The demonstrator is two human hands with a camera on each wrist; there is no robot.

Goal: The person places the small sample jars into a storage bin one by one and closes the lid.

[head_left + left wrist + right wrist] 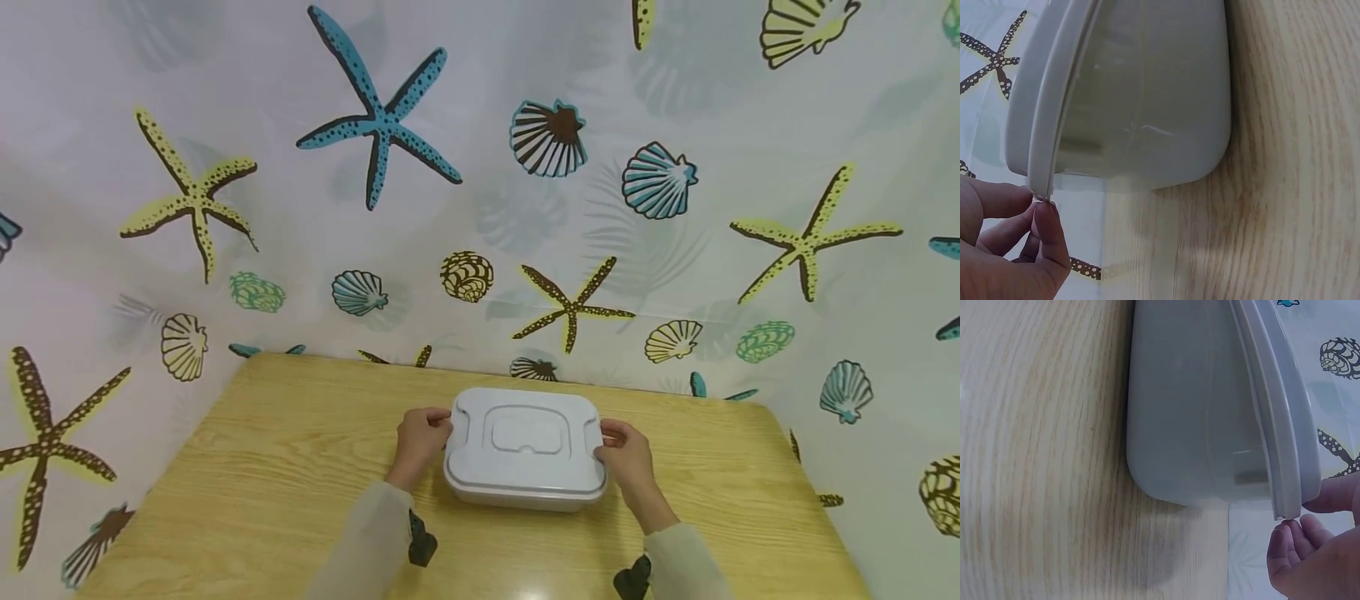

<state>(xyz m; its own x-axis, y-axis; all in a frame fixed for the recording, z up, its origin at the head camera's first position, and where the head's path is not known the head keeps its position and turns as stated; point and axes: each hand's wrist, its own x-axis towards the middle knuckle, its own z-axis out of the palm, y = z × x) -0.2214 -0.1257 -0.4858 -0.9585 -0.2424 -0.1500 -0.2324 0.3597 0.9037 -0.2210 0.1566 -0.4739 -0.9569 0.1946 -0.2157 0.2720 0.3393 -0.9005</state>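
Observation:
A white plastic storage box (517,502) stands upright on the wooden table, with a white lid (528,473) lying over its top. The lid has a raised rounded panel in the middle and a notch at each short end. At its left end my left hand (422,437) pinches the lid's rim, thumb on the upper side and fingertips underneath, as the left wrist view shows. On the opposite end my right hand (630,458) holds the rim the same way. In the right wrist view, the box's smooth side wall (1179,425) reaches down to the tabletop.
The light wood table (285,450) extends to both sides of the box. Behind it and along both sides hangs a white cloth (465,225) printed with starfish and shells. Dark devices (422,542) are strapped at the wrists, over light sleeves (367,542).

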